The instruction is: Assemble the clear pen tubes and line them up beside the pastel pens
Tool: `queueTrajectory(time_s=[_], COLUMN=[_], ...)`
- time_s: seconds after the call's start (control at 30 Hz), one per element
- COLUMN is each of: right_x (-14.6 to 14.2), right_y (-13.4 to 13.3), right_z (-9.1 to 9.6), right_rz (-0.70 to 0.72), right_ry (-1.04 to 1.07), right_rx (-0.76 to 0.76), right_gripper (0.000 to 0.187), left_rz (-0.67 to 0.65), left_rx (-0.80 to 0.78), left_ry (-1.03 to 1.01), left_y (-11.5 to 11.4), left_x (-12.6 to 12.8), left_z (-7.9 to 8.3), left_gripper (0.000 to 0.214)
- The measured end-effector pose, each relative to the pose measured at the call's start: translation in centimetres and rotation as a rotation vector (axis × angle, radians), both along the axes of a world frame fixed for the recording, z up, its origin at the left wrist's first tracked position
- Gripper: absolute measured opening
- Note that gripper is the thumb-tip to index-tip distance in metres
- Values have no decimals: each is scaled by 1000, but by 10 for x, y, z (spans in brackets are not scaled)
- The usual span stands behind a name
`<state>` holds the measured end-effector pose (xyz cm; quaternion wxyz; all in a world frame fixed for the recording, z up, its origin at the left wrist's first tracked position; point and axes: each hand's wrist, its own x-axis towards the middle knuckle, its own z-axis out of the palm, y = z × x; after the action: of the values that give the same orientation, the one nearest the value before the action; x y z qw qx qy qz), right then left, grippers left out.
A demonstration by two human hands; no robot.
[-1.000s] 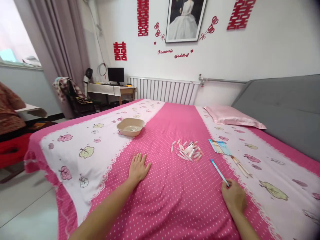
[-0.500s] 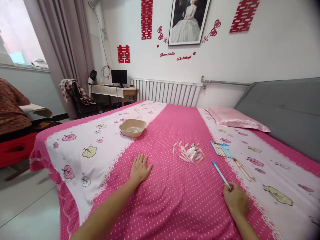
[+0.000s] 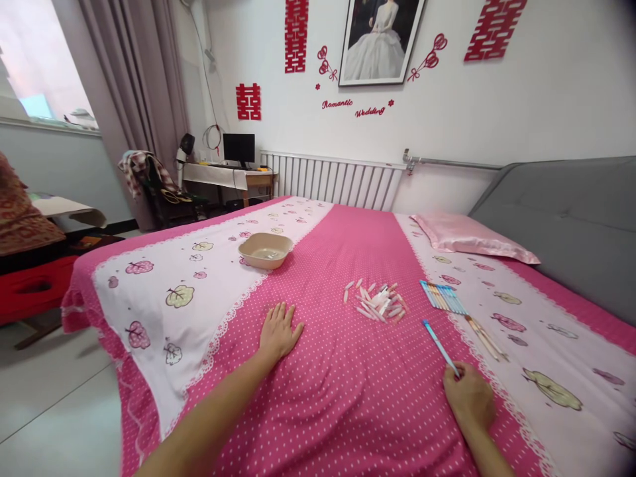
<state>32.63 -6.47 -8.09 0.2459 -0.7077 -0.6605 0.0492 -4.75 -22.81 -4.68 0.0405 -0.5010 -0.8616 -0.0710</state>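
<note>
My left hand (image 3: 279,330) lies flat on the pink dotted bedspread (image 3: 342,384), fingers stretched out and holding nothing. At the right, my right hand (image 3: 468,395) is closed round the lower end of a slim light-blue pen (image 3: 440,347), whose darker blue end points away from me. Beyond the hands is a loose pile of small pale-pink and white sticks (image 3: 381,302); their exact kind is too small to tell. A row of blue and tan pens (image 3: 444,297) lies side by side right of the pile. Several tan pens (image 3: 483,336) lie just nearer, beside my right hand.
A beige plastic basin (image 3: 265,258) with something small and clear inside sits on the bed, left of the pile. A pink pillow (image 3: 472,239) rests by the grey headboard (image 3: 561,225). At far left are a person's patterned sleeve (image 3: 24,212) and a red stool (image 3: 37,288).
The view has shifted slightly, and the person at far left has moved a little further out of frame. Both my hands stay in place, the pen still in the right one.
</note>
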Motion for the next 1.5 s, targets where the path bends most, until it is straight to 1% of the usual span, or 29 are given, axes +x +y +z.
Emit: queueTrajectory(time_s=[0.33,1.17,1.5], right_x=[0,1,0], right_y=[-2,0,0], right_z=[4,-1,2], right_rz=[-3,25,15], right_ry=[0,-10,-8], right_rx=[-37,4,-39], right_gripper=[32,34,34], left_rz=[-2,0,-3], left_rx=[7,15,14], left_ry=[-8,-31,-22], left_y=[0,-3,-4], left_x=[0,1,0], left_z=[-2,-1,-2], left_gripper=[74,73,74])
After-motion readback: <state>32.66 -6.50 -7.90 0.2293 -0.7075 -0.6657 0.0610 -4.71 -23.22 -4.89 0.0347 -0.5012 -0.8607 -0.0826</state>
